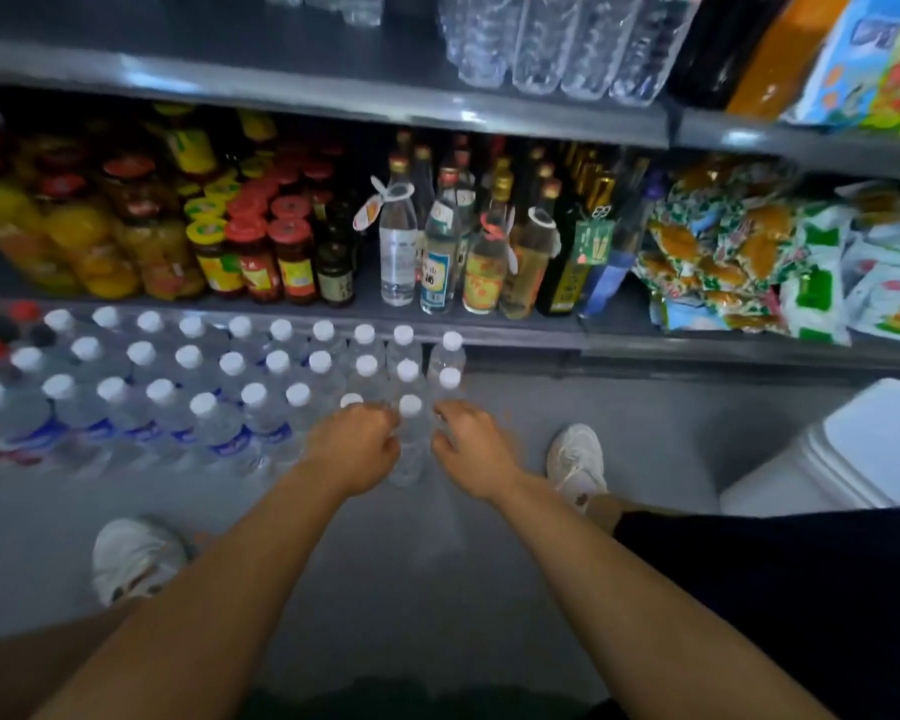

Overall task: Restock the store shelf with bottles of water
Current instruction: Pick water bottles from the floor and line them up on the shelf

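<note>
Clear water bottles with white caps point(232, 364) stand in several rows on the lowest level of the shelf point(515, 339), filling its left and middle part. My left hand point(354, 444) is curled round a bottle in the front row, whose cap point(352, 400) peeks out above my knuckles. My right hand point(471, 439) grips the body of the bottle at the right end point(449, 379). Another bottle point(410, 407) stands between my two hands, touching the fingers of both.
The shelf above holds jars point(250, 252), glass bottles point(440, 262) and snack packets point(749, 262). Wrapped water packs point(567, 44) sit on the top level. A white bin point(853, 454) stands right of my right shoe point(575, 459). Bare grey floor lies right of the rows.
</note>
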The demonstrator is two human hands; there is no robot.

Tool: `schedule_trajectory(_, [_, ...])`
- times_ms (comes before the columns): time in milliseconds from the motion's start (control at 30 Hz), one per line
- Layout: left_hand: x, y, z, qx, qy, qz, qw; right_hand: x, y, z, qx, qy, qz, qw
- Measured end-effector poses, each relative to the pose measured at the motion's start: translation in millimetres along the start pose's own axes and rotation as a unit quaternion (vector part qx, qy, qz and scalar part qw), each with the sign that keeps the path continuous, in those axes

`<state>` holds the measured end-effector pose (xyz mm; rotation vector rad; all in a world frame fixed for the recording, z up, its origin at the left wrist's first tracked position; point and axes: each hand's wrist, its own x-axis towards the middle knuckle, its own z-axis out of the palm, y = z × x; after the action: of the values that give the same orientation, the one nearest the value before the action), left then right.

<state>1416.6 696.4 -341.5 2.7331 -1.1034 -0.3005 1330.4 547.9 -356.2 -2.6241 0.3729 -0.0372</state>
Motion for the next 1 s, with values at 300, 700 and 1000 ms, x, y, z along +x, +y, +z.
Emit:
schedule_trajectory(300, [-17.8,-27.3,95.5,-0.021,-0.128,-0.096,0.987,-5.0,32.9,81.3,0.041,-0.090,0.112,0.989])
schedule_trajectory(700, [6.2,-59.7,154.3,-0.027,-0.214,-0.112,0.970,66.1,38.5,121.0,0.157,0.001,0.178,0.971])
schedule_trajectory(1000, [15.8,-63.2,165.2,-0.020,-0.228,-0.101,0.968,80.5,34.2,119.9,0.146,0.009,0.152,0.978])
